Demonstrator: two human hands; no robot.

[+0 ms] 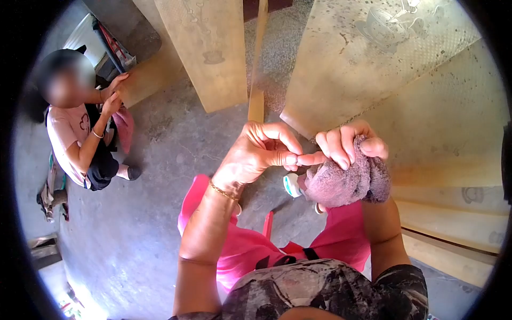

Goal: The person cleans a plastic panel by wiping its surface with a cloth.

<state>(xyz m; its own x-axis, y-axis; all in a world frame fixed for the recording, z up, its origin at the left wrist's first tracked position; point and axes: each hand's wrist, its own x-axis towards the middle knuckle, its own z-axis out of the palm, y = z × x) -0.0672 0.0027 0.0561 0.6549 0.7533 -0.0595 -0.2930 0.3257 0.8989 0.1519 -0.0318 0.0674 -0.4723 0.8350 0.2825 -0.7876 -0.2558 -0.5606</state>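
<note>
My left hand (258,152) is closed in a pinch, thumb against curled fingers. Its fingertips meet an outstretched finger of my right hand, and anything between them is too small to make out. Bunched in my right hand (346,143) is a greyish-purple cloth (341,181), with the fingers wrapped over its top. Just below the hands, partly behind the cloth, shows a white container with a teal mark (291,185).
Yellowish panels with printed or carved patterns stand ahead (205,53) and at the right (373,64). A narrow strip (256,101) stands between them. At the left a co-worker (74,128) crouches, holding another panel (152,74). A red object (268,224) lies between my knees.
</note>
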